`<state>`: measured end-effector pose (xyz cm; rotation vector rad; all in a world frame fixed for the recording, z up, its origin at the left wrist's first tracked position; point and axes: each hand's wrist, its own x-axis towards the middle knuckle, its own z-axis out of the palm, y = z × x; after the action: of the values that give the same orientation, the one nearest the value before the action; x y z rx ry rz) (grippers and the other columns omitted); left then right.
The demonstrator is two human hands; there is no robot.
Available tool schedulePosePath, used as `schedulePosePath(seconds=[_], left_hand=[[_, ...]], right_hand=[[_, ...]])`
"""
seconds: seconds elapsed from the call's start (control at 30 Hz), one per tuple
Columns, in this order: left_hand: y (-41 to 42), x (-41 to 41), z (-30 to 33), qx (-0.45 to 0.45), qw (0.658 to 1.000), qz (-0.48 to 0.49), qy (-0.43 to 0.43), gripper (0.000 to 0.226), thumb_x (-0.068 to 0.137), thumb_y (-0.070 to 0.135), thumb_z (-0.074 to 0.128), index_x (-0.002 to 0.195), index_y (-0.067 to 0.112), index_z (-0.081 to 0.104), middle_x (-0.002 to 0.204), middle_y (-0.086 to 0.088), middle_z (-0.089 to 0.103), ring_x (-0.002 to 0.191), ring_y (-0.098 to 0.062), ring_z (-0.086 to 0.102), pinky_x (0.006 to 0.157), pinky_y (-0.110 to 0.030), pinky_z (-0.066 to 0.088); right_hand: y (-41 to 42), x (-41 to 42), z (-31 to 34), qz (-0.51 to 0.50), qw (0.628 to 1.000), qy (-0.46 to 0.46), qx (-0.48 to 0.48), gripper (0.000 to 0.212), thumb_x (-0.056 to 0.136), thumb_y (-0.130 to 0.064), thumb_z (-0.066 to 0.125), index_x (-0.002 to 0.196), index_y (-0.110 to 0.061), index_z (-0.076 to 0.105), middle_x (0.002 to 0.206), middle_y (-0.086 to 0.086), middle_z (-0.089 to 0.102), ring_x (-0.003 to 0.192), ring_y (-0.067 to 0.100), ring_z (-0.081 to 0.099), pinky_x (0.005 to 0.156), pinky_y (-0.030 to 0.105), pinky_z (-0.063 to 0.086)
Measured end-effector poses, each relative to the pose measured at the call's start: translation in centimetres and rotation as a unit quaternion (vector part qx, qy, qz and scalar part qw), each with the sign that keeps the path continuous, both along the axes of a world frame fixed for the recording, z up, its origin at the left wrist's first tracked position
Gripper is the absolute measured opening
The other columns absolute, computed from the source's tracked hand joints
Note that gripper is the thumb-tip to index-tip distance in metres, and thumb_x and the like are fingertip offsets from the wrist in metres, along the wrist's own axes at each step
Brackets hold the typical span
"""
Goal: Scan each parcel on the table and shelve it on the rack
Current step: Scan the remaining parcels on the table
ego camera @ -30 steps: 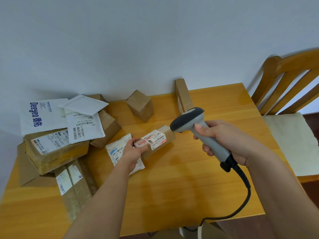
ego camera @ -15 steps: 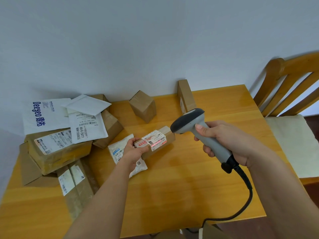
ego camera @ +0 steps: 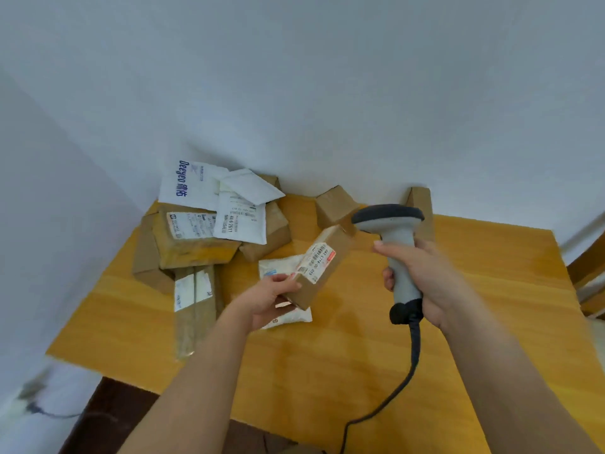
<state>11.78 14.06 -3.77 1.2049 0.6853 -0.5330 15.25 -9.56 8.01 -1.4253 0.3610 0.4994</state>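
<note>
Since the earlier frame my left hand [ego camera: 269,298] has lifted the box [ego camera: 322,263] off the table [ego camera: 360,371] and tilted it, so its labelled face now points up and toward me, and the view has swung left, bringing more of the left wall in. I hold the box by its near end, thumb on top beside the label [ego camera: 316,261], fingers curled underneath; it hangs above the white mailer [ego camera: 278,273] that lies flat on the table. My right hand [ego camera: 422,280] is wrapped around the handle of the scanner [ego camera: 393,237], which now stands more upright, its dark head just right of the box's far end. I cannot tell whether they touch. The scanner's cable [ego camera: 402,375] drops from the handle and curves off the near edge. At the far left corner sits the pile [ego camera: 209,231]: brown boxes with white mailers lying on top. Two more boxes are by the far wall, a small one [ego camera: 334,204] left of the scanner head and another [ego camera: 420,199] partly hidden behind it. Part of a wooden chair [ego camera: 586,267] shows at the right edge.
</note>
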Motion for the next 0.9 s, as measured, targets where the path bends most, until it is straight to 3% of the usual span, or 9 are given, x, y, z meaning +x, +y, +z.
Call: schedulePosePath(seconds=[0.1,0.2,0.27,0.33,0.43,0.53,0.67,0.8,0.9], left_hand=[[0.8,-3.5,2.5,-0.031,0.994,0.075,-0.068,0.073,0.074,0.007,0.078,0.136,0.012,0.040,0.123,-0.011,0.066,0.109,-0.025,0.066,0.094,-0.051,0.054],[0.4,-7.5,4.7,-0.056,0.977,0.153,-0.140,0.083,0.074,0.002,0.079,0.143,0.020,0.037,0.131,-0.008,0.063,0.111,-0.025,0.065,0.095,-0.044,0.054],[-0.3,-10.5,6.3,-0.045,0.963,0.195,-0.182,0.079,0.073,0.004,0.076,0.144,0.016,0.043,0.135,-0.009,0.061,0.109,-0.021,0.065,0.087,-0.030,0.057],[-1.0,-14.2,7.6,-0.033,0.947,0.238,-0.214,0.075,0.073,0.002,0.072,0.142,0.015,0.046,0.137,-0.011,0.059,0.112,-0.020,0.063,0.087,-0.027,0.055],[-1.3,-20.9,8.8,-0.006,0.922,0.309,-0.234,0.078,0.069,-0.006,0.072,0.138,0.020,0.044,0.135,-0.011,0.060,0.120,-0.022,0.060,0.102,-0.034,0.048],[-1.3,-28.2,10.1,0.028,0.903,0.362,-0.228,0.083,0.069,-0.004,0.073,0.139,0.024,0.038,0.131,-0.009,0.060,0.118,-0.024,0.059,0.108,-0.047,0.045],[-2.0,-37.6,11.2,0.013,0.863,0.440,-0.248,0.078,0.076,0.003,0.074,0.142,0.025,0.040,0.128,-0.008,0.063,0.114,-0.024,0.063,0.096,-0.045,0.053],[-3.6,-46.7,12.2,0.011,0.826,0.504,-0.253,0.061,0.087,0.009,0.069,0.141,0.018,0.042,0.128,-0.012,0.064,0.114,-0.027,0.062,0.099,-0.049,0.051],[-5.3,-54.6,12.5,0.034,0.808,0.541,-0.231,0.059,0.089,0.013,0.067,0.142,0.010,0.039,0.124,-0.016,0.065,0.108,-0.025,0.064,0.092,-0.043,0.055]], right_hand=[[2.0,-0.7,0.6,0.055,0.997,-0.043,0.020,0.026,0.087,-0.014,0.072,0.109,-0.019,0.059,0.087,0.005,0.062,0.058,0.011,0.056,0.057,0.026,0.050],[3.6,-2.7,1.0,0.106,0.990,-0.084,0.046,0.041,0.086,-0.009,0.073,0.118,-0.026,0.053,0.103,0.005,0.067,0.063,0.011,0.056,0.060,0.026,0.052],[4.8,-4.5,1.3,0.142,0.982,-0.099,0.073,0.053,0.086,-0.004,0.071,0.127,-0.027,0.046,0.105,0.002,0.070,0.064,0.011,0.056,0.060,0.024,0.052],[6.1,-6.7,1.7,0.182,0.972,-0.099,0.107,0.061,0.086,0.000,0.070,0.133,-0.028,0.042,0.106,0.001,0.071,0.063,0.010,0.055,0.061,0.023,0.052],[8.6,-11.2,2.2,0.271,0.948,-0.090,0.141,0.062,0.088,-0.001,0.069,0.136,-0.027,0.040,0.112,0.000,0.071,0.061,0.008,0.055,0.060,0.023,0.051],[10.9,-16.8,2.5,0.350,0.920,-0.087,0.155,0.056,0.089,0.001,0.067,0.128,-0.027,0.039,0.115,0.002,0.070,0.065,0.012,0.053,0.061,0.026,0.050],[12.6,-24.2,2.7,0.415,0.892,-0.098,0.151,0.064,0.087,0.003,0.068,0.135,-0.024,0.034,0.116,0.004,0.070,0.062,0.010,0.056,0.060,0.024,0.050],[13.6,-32.2,3.4,0.469,0.862,-0.115,0.151,0.068,0.085,0.001,0.071,0.138,-0.023,0.034,0.112,0.006,0.071,0.060,0.008,0.058,0.059,0.023,0.051],[13.6,-39.8,4.0,0.507,0.840,-0.130,0.146,0.066,0.085,0.002,0.071,0.135,-0.023,0.035,0.110,0.007,0.069,0.064,0.010,0.059,0.062,0.026,0.052]])
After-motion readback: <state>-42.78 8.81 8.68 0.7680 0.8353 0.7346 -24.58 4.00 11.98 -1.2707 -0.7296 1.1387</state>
